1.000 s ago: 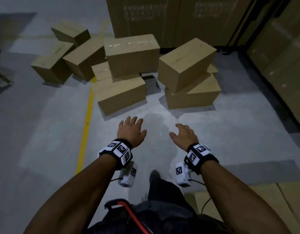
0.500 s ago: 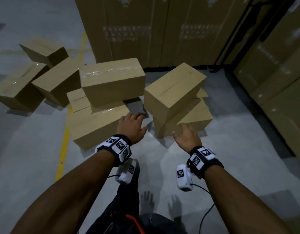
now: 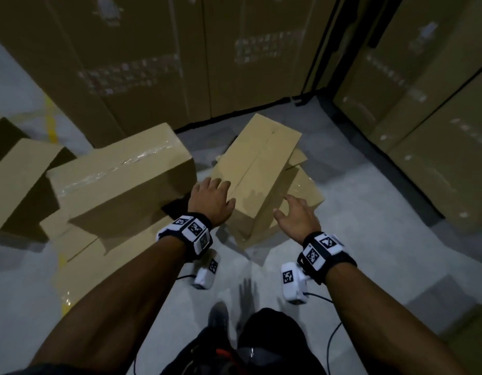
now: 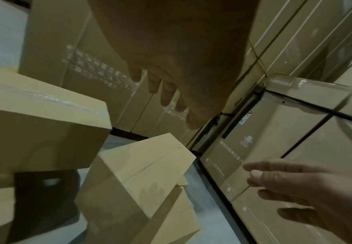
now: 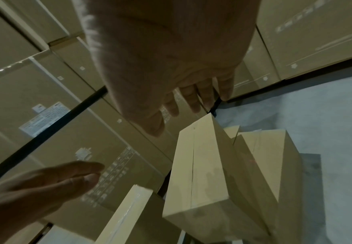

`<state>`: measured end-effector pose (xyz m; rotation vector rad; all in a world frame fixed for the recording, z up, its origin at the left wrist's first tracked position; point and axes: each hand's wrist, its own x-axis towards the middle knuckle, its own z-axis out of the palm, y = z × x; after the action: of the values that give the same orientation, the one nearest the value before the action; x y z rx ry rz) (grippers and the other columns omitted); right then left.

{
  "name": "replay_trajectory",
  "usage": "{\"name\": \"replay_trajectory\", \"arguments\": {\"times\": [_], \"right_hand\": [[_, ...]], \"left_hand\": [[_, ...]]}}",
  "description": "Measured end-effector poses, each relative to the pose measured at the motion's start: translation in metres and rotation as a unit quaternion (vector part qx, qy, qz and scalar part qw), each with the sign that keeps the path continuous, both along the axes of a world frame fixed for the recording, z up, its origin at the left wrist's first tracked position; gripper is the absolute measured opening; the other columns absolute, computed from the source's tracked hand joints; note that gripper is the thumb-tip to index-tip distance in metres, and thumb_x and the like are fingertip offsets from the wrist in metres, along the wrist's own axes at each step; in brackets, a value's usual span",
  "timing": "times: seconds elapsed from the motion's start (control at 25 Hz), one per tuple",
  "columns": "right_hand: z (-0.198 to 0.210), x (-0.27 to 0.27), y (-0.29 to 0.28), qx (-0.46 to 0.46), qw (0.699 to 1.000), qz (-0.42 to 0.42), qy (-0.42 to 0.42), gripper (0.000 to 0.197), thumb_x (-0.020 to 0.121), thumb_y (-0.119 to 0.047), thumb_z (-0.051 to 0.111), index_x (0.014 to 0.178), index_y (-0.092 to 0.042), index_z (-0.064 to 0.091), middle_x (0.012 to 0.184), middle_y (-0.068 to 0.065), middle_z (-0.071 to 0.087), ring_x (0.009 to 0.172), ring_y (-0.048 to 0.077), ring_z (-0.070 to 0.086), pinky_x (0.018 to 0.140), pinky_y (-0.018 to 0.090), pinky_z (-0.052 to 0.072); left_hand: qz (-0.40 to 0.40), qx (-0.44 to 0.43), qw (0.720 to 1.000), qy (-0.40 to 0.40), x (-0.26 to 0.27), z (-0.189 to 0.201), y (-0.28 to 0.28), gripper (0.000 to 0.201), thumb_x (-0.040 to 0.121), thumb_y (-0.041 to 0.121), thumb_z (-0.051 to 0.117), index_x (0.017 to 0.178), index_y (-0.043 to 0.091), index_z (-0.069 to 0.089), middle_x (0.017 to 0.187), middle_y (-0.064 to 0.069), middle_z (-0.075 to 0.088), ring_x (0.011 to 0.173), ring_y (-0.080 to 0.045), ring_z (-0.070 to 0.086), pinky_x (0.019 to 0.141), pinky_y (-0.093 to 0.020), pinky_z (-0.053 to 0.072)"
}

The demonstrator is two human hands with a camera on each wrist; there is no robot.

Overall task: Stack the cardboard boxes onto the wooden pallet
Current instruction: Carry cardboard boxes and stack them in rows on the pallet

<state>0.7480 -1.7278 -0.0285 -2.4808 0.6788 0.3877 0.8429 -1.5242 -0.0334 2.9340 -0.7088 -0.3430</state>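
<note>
A plain cardboard box [image 3: 261,169] lies tilted on top of a second box [image 3: 304,190] on the grey floor. My left hand [image 3: 212,196] hovers with straight fingers over the tilted box's near left corner. My right hand [image 3: 296,212] is spread just off its near right side. In the left wrist view my left hand [image 4: 171,85] is above that box [image 4: 150,165] with a gap under it. The right wrist view shows my right hand [image 5: 183,95] likewise apart from the box [image 5: 200,173]. Neither hand holds anything. No wooden pallet is in view.
A taped box [image 3: 120,180] sits on a lower box [image 3: 99,255] just left of my left hand, with more boxes [image 3: 15,180] further left. Tall carton stacks [image 3: 180,63] wall the back and the right side [image 3: 424,117]. A yellow floor line [image 3: 51,125] runs at left.
I have come right up to the pile. Both hands have reached forward from above the bare floor to the tilted box, the left one now over its near corner.
</note>
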Motion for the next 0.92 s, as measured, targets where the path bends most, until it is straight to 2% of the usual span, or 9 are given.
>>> {"name": "replay_trajectory", "arguments": {"times": [0.2, 0.4, 0.6, 0.72, 0.92], "right_hand": [[-0.026, 0.067, -0.047, 0.063, 0.995, -0.083, 0.0, 0.063, 0.098, -0.045, 0.056, 0.153, -0.023, 0.035, 0.155, 0.012, 0.036, 0.139, 0.036, 0.039, 0.112, 0.045, 0.038], [-0.052, 0.13, -0.089, 0.142, 0.973, -0.183, -0.019, 0.064, 0.098, -0.038, 0.06, 0.153, -0.021, 0.035, 0.156, 0.012, 0.034, 0.139, 0.035, 0.04, 0.11, 0.04, 0.037], [-0.075, 0.17, -0.106, 0.201, 0.943, -0.264, -0.01, 0.067, 0.097, -0.036, 0.06, 0.156, -0.025, 0.029, 0.156, 0.011, 0.033, 0.14, 0.033, 0.038, 0.11, 0.038, 0.036], [-0.102, 0.192, -0.11, 0.215, 0.93, -0.299, -0.001, 0.069, 0.097, -0.035, 0.062, 0.156, -0.021, 0.028, 0.153, 0.01, 0.038, 0.14, 0.031, 0.037, 0.112, 0.036, 0.033], [-0.162, 0.234, -0.103, 0.224, 0.908, -0.355, 0.014, 0.077, 0.093, -0.033, 0.068, 0.155, -0.016, 0.027, 0.153, 0.013, 0.04, 0.141, 0.033, 0.037, 0.116, 0.043, 0.033]], "left_hand": [[0.058, -0.062, 0.99, 0.11, 0.089, -0.021, -0.046, 0.058, 0.099, 0.045, 0.047, 0.147, 0.013, 0.041, 0.147, -0.013, 0.047, 0.133, -0.033, 0.044, 0.108, -0.044, 0.039], [0.168, -0.162, 0.952, 0.198, 0.164, -0.037, -0.087, 0.061, 0.097, 0.043, 0.054, 0.149, 0.013, 0.039, 0.152, -0.014, 0.042, 0.136, -0.033, 0.043, 0.11, -0.04, 0.036], [0.217, -0.218, 0.916, 0.256, 0.224, -0.059, -0.118, 0.066, 0.097, 0.04, 0.058, 0.15, 0.011, 0.033, 0.151, -0.012, 0.044, 0.135, -0.031, 0.045, 0.107, -0.037, 0.036], [0.225, -0.22, 0.904, 0.288, 0.263, -0.09, -0.133, 0.068, 0.096, 0.036, 0.061, 0.151, 0.01, 0.031, 0.15, -0.015, 0.043, 0.135, -0.032, 0.044, 0.108, -0.037, 0.035], [0.199, -0.173, 0.909, 0.322, 0.329, -0.16, -0.147, 0.073, 0.093, 0.035, 0.065, 0.152, 0.012, 0.029, 0.152, -0.017, 0.04, 0.137, -0.033, 0.042, 0.109, -0.038, 0.035]]}}
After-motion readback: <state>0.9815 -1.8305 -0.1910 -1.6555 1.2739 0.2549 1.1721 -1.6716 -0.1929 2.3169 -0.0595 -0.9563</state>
